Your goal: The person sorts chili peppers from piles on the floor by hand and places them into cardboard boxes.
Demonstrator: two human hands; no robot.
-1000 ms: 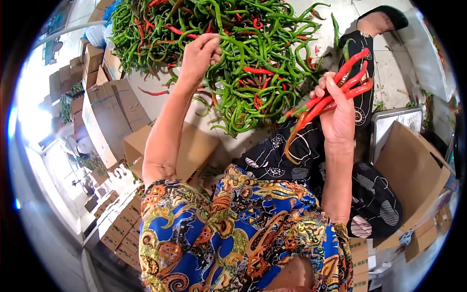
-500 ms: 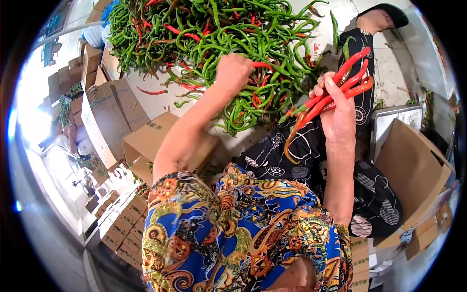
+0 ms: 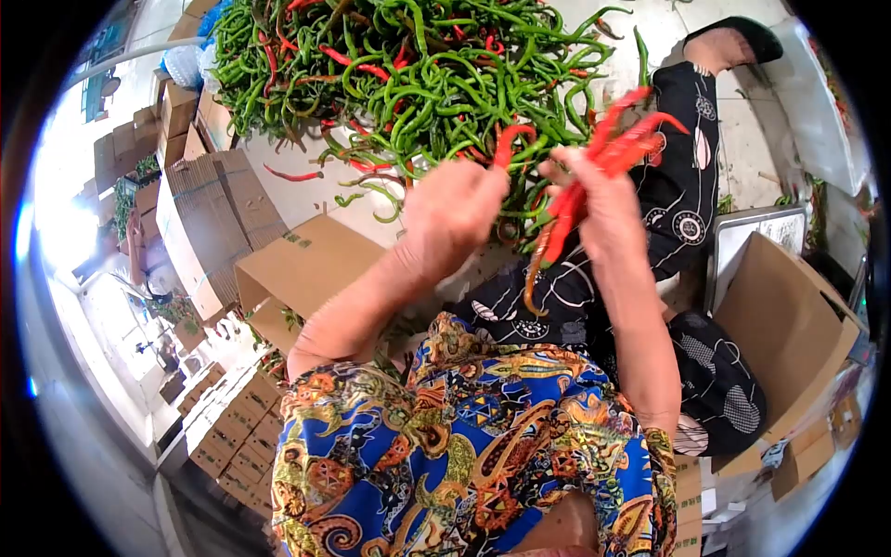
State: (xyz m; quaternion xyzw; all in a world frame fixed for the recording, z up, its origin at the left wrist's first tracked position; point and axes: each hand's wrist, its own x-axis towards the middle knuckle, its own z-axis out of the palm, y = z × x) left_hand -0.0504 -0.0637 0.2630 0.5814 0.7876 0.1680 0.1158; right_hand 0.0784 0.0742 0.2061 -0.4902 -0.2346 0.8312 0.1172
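A big heap of long peppers, mostly green with some red, covers the floor in front of me. My left hand is closed on a red pepper whose curved end points up above the fingers. Just to its right, my right hand grips a bunch of red peppers, blurred by motion, with a brownish one hanging below. The hands are near each other over the heap's near edge, with a small gap between them.
An open cardboard box stands at the left, near flattened cardboard. At the right is another open box beside a metal-edged tray. My legs in black patterned trousers lie right of the heap. Stacked cartons are lower left.
My left hand has come back from the heap toward me with a red pepper in it. My right hand has moved left with its bunch, toward my left hand.
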